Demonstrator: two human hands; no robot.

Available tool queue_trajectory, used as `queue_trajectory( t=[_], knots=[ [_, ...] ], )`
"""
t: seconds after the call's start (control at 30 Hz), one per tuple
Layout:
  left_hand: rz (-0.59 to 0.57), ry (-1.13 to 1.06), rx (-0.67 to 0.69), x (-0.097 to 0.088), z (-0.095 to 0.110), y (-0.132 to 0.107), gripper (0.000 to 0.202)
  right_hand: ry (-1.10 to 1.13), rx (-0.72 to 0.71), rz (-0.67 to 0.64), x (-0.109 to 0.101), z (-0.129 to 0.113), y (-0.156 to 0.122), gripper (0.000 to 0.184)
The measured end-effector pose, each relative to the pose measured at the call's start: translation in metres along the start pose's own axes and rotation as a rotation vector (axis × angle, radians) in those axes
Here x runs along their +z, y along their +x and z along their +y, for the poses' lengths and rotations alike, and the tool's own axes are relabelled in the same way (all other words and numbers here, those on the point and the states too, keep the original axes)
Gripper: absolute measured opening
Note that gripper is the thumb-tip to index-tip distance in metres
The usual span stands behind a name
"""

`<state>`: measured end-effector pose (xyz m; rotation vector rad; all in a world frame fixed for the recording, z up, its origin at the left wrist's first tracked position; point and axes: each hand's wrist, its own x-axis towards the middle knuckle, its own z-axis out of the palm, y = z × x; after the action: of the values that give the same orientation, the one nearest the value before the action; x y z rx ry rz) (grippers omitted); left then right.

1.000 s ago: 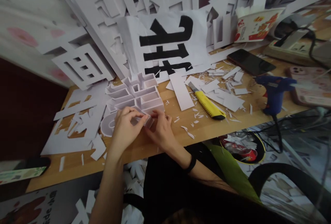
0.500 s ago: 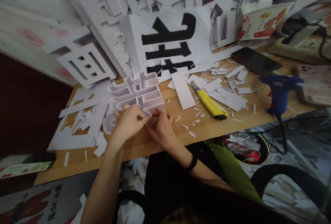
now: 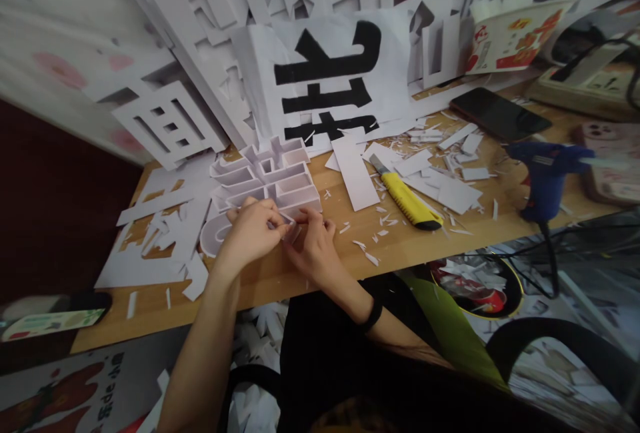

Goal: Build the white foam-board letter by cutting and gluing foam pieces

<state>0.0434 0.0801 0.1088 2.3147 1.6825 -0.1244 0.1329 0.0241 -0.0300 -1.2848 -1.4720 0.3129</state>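
Observation:
A white foam-board letter (image 3: 293, 184) with upright side walls lies on the wooden table. My left hand (image 3: 256, 227) rests over its near side, fingers pinched on the near corner of its wall. Close against that same corner is my right hand (image 3: 315, 243), its fingers bent and closed on the wall's end. The fingertips of both hands almost meet there and hide part of the edge. A yellow utility knife (image 3: 407, 201) lies to the right, blade out. Farther right stands a blue glue gun (image 3: 543, 176). Behind the letter leans a paper sheet (image 3: 400, 89) printed with a black character.
White offcuts (image 3: 445, 186) and slivers lie scattered around the knife. Cut board sheets (image 3: 113, 273) lie at the left. A black phone (image 3: 500, 113), a paper food tub (image 3: 520, 39) and a cased phone (image 3: 607, 159) stand or lie at the right. Below the table edge is a scrap bin (image 3: 513, 286).
The view has shifted very slightly. Both hands keep their place at the letter's near corner, and nothing has been picked up or let go.

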Motion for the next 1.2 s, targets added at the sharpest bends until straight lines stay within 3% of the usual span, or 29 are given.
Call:
queue_trajectory(
  t=[0.4,0.57,0.9,1.2],
  knots=[
    [-0.039,0.028,-0.009,-0.002,0.005,0.002,0.026,0.016,0.068,-0.032,-0.002,-0.001,0.002,0.05],
    [-0.042,0.04,-0.009,-0.002,0.004,0.002,0.027,0.008,0.002,-0.019,-0.001,0.003,0.001,0.058],
    [-0.001,0.077,-0.034,-0.021,0.01,-0.006,0.033,-0.001,0.004,-0.025,-0.002,0.004,0.0,0.063],
    [0.008,0.097,-0.057,-0.012,0.009,0.001,0.027,0.074,0.09,-0.039,-0.005,0.001,0.002,0.06]
  ],
)
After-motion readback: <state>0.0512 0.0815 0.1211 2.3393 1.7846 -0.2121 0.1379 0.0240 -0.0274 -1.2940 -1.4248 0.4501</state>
